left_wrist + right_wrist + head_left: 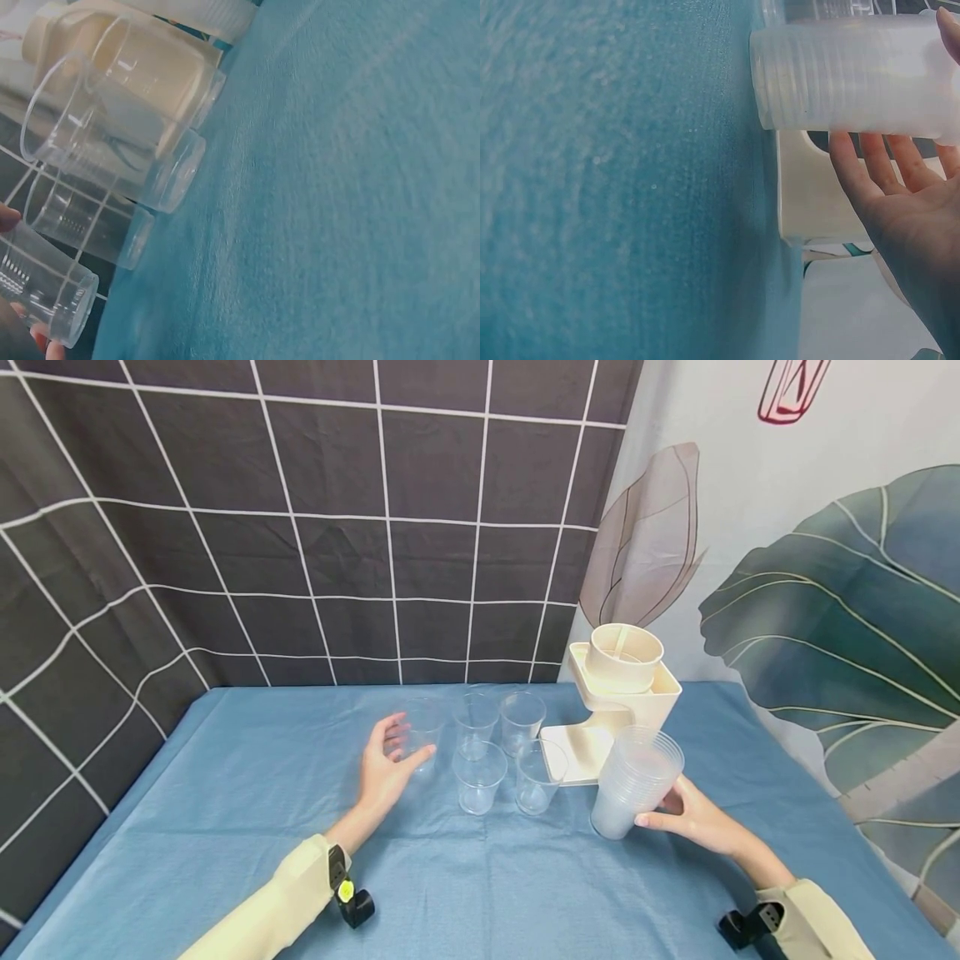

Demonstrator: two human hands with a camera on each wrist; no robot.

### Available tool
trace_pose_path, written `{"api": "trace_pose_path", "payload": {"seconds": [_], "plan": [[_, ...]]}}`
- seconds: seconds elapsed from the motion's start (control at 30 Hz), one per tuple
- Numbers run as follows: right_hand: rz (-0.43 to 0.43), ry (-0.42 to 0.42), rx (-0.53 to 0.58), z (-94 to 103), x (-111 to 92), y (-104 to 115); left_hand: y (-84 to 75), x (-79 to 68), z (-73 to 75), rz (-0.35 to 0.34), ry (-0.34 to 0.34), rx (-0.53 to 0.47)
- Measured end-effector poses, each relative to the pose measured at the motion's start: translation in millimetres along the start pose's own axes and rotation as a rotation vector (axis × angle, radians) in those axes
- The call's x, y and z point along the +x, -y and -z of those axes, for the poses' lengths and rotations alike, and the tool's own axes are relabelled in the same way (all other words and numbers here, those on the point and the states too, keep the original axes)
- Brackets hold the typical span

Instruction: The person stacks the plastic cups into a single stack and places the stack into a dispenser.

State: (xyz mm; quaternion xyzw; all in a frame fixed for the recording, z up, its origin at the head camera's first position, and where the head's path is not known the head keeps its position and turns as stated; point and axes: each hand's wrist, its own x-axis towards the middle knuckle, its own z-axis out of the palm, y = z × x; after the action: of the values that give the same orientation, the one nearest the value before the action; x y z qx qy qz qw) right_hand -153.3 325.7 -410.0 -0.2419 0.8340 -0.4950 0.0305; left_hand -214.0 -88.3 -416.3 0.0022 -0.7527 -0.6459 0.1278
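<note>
My left hand (384, 768) curls round a clear plastic cup (424, 718) at the left end of a group of cups. In the left wrist view, fingertips and thumb lie on opposite sides of that cup (56, 292). Several more clear cups stand upright beside it, among them a front one (478, 777) and a right one (536, 781). My right hand (693, 818) holds a tall stack of nested plastic cups (633, 785) low on its right side. In the right wrist view, the fingers meet one side of the stack (855, 79), the thumb the other.
Behind the stack stands a cream-coloured stand (637, 702) with a round cup-like top and a flat base. A blue cloth (480, 893) covers the table. A dark gridded curtain (322, 460) and a leaf-patterned curtain (825, 635) hang behind.
</note>
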Motion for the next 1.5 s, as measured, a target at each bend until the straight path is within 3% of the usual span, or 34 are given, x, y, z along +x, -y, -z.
{"api": "trace_pose_path", "payload": {"seconds": [0.5, 1.07, 1.5], "plan": [[0.002, -0.003, 0.001, -0.3, -1, -1, -12.8, -8.3, -7.0, -0.035, -0.010, 0.037], [-0.005, 0.012, 0.002, 1.5, 0, -2, -34.4, -17.3, -16.6, -0.091, -0.013, -0.008], [0.017, 0.008, 0.007, 0.8, 0, -3, -47.4, -24.8, -24.1, -0.117, 0.026, -0.031]]}}
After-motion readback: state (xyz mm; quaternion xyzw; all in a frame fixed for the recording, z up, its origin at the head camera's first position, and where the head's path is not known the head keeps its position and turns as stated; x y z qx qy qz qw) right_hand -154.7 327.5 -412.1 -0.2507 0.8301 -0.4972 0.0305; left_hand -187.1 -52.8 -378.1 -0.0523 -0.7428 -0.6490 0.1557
